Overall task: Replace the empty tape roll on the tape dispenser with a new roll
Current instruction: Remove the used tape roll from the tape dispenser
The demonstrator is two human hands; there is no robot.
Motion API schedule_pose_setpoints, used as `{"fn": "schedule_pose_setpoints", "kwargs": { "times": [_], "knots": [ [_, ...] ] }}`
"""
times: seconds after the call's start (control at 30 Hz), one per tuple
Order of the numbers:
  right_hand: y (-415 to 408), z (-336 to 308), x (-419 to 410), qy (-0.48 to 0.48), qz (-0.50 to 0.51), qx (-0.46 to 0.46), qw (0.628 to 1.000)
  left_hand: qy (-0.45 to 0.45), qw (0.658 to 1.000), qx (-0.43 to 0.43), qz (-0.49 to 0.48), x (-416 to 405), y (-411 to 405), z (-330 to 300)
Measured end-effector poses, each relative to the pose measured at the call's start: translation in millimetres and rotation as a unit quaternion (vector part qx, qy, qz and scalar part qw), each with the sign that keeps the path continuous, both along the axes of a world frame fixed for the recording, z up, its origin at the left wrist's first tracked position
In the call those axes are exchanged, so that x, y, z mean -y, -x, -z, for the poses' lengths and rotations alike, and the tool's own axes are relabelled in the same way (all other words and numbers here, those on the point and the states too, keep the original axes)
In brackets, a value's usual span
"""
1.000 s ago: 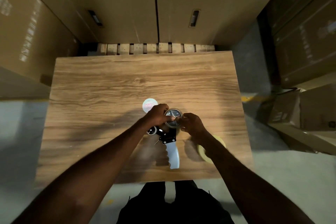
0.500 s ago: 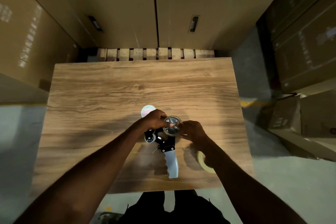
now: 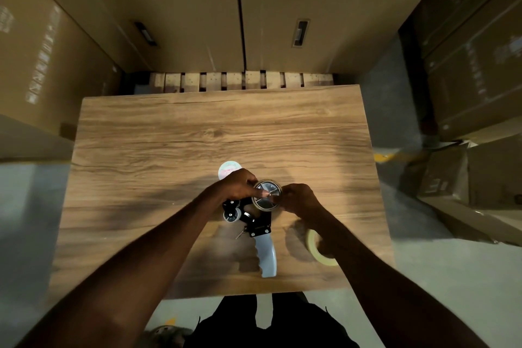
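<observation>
A tape dispenser (image 3: 258, 223) with a black frame and a grey handle lies flat on the wooden table (image 3: 197, 135). Its handle points toward me. On its spool hub sits a thin, nearly bare tape roll (image 3: 267, 195). My left hand (image 3: 236, 185) grips this roll from the left, with a fingertip on the hub. My right hand (image 3: 299, 198) pinches it from the right. A fuller yellowish tape roll (image 3: 316, 248) lies on the table near the front right, partly hidden under my right forearm.
A small round white disc (image 3: 227, 168) lies just behind my left hand. Tall cardboard boxes (image 3: 180, 14) on a wooden pallet (image 3: 240, 80) stand behind the table. More boxes (image 3: 480, 93) are stacked at the right, and the floor is grey concrete.
My view has tilted, so the table sits lower in the frame. Both hands stay on the roll at the hub, shifting only slightly.
</observation>
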State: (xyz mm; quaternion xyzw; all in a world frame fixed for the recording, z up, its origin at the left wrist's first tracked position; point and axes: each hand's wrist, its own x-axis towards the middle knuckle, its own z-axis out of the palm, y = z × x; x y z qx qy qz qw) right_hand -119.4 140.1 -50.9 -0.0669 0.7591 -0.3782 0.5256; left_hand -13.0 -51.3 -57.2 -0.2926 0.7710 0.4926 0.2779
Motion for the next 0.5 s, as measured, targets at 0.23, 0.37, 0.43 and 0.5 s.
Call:
{"fn": "schedule_pose_setpoints", "kwargs": {
  "times": [0.23, 0.37, 0.43, 0.5],
  "knots": [
    [1.5, -0.9, -0.4, -0.001, -0.045, -0.008, 0.999, -0.047, 0.998, 0.005, -0.031, 3.9, -12.4, -4.6],
    [1.9, -1.1, 3.3, 0.003, -0.015, 0.032, 0.999, -0.02, 0.999, 0.011, -0.042, 0.0, -11.7, -1.7],
    [1.9, -1.1, 4.7, -0.008, 0.018, 0.05, 0.999, -0.019, 0.998, 0.007, -0.058, -2.3, -13.4, 0.2],
    [1.6, 0.2, 6.4, -0.013, 0.041, 0.06, 0.997, -0.015, 0.998, 0.005, -0.068, -3.8, -14.3, 1.9]
  ]
}}
